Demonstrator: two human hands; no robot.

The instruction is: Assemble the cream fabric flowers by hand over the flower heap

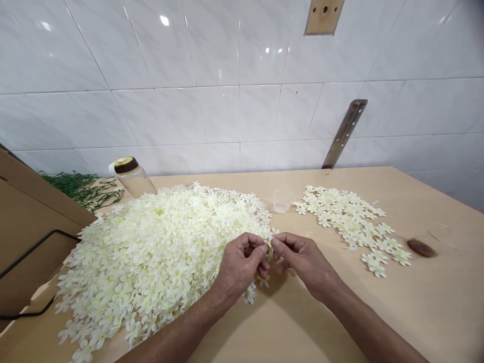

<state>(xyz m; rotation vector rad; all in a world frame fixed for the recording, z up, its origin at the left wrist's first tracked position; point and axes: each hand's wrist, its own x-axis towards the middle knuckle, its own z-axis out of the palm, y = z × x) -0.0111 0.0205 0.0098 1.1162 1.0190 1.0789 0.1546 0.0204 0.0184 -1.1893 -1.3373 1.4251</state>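
Note:
A big heap of cream-white artificial flower petals [159, 247] covers the left half of the wooden table [434, 312]. At the heap's right edge my left hand [239, 269] and my right hand [302, 262] meet, fingertips pinched together on one small white flower [269, 245]. Both hands are closed around it, and a few loose flowers lie just below my left hand. A smaller, flat spread of separated flowers [351, 222] lies to the right of my hands.
A small clear plastic cup [283, 200] stands between the two flower groups. A bottle with a brown-and-yellow cap [130, 174] leans behind the heap. Green plastic stems [81, 187] lie at far left beside a cardboard box [26, 227]. White tiled wall behind.

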